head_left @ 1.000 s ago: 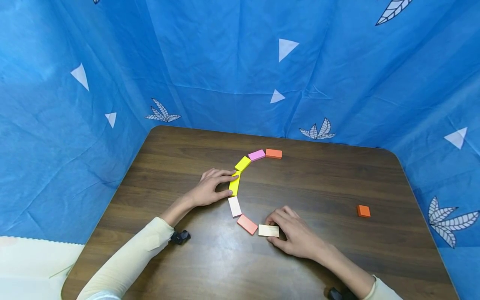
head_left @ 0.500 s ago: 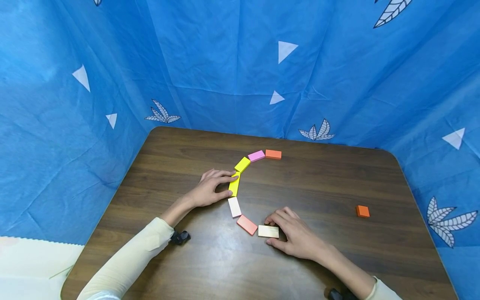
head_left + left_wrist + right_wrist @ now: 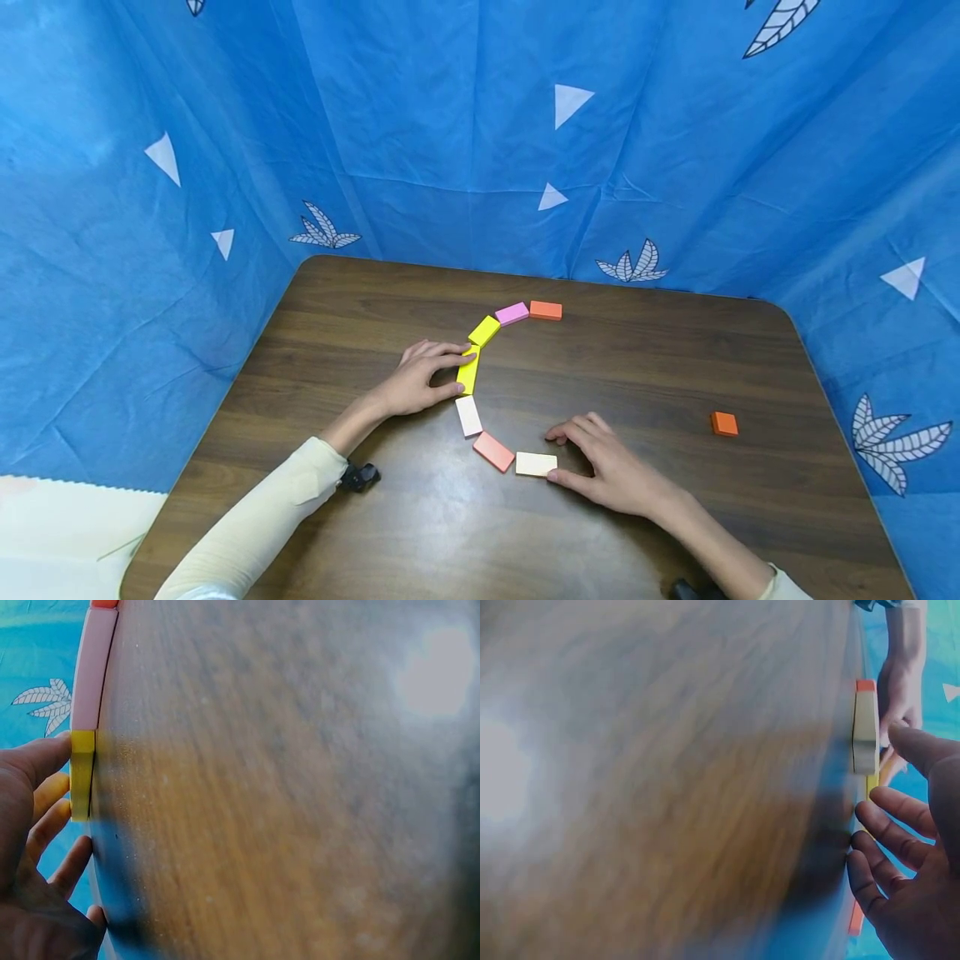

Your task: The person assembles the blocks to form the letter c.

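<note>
In the head view, flat rectangular blocks form a curved row on the table. My left hand point(image 3: 411, 379) rests its thumb and fingertips on the long yellow block point(image 3: 469, 373). The left wrist view shows those fingertips along one side of the yellow block point(image 3: 82, 780), fingers fairly straight and spread. At the row's near end lies the cream block point(image 3: 536, 464). My right hand point(image 3: 611, 468) is just right of it, fingers loosely bent and apart. Its thumb tip is by the block's right corner; whether they touch I cannot tell. Nothing sits between thumb and fingers.
The row also includes a white block point(image 3: 468, 416), a salmon block point(image 3: 493, 451), another yellow block point(image 3: 484, 331), a pink block point(image 3: 512, 313) and an orange block point(image 3: 545, 310). An orange piece point(image 3: 723, 423) lies apart at right. Blue cloth point(image 3: 480, 133) surrounds the brown table point(image 3: 637, 358).
My right hand has let go of the cream block and drawn back slightly to the right, its fingers now off the block. My left hand and the row have stayed in place.
</note>
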`<action>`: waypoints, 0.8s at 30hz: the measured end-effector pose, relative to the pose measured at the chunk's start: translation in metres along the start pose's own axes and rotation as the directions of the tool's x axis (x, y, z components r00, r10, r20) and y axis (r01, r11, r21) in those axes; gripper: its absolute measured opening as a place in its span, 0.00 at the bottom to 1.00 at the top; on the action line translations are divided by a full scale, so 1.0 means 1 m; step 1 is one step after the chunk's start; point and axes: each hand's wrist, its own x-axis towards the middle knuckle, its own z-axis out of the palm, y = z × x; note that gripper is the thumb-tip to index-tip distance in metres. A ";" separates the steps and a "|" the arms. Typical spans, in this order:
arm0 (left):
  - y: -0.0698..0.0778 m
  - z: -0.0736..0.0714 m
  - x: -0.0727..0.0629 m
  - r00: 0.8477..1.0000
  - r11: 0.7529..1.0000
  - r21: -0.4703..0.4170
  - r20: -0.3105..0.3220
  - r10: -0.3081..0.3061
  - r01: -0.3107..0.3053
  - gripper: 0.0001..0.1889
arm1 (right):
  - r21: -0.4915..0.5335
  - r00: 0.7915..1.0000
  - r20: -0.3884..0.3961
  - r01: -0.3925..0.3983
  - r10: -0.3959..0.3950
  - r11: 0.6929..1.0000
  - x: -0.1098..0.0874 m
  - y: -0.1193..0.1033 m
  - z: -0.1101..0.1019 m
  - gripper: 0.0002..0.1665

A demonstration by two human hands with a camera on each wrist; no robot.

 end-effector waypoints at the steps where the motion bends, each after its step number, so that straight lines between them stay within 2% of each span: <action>1: 0.001 0.000 0.000 1.000 1.000 -0.002 0.003 -0.003 0.003 0.32 | -0.010 1.000 -0.002 -0.013 0.013 1.000 -0.001 0.002 -0.002 0.27; 6: 0.003 0.000 0.000 1.000 1.000 -0.009 0.002 0.002 -0.002 0.32 | -0.047 0.998 -0.038 -0.057 0.055 0.997 -0.010 0.012 -0.012 0.24; 12: 0.001 0.000 0.000 1.000 1.000 -0.006 -0.005 0.005 -0.006 0.32 | -0.083 0.990 -0.118 -0.092 0.082 0.992 -0.027 0.030 -0.024 0.23; 17: 0.001 0.001 0.000 1.000 1.000 -0.013 0.004 -0.004 0.004 0.32 | -0.085 0.973 -0.179 -0.159 0.142 0.984 -0.047 0.047 -0.033 0.22; 24: -0.001 0.001 -0.002 1.000 1.000 -0.016 -0.002 -0.008 0.008 0.32 | -0.053 0.946 -0.279 -0.188 0.166 0.981 -0.067 0.069 -0.058 0.23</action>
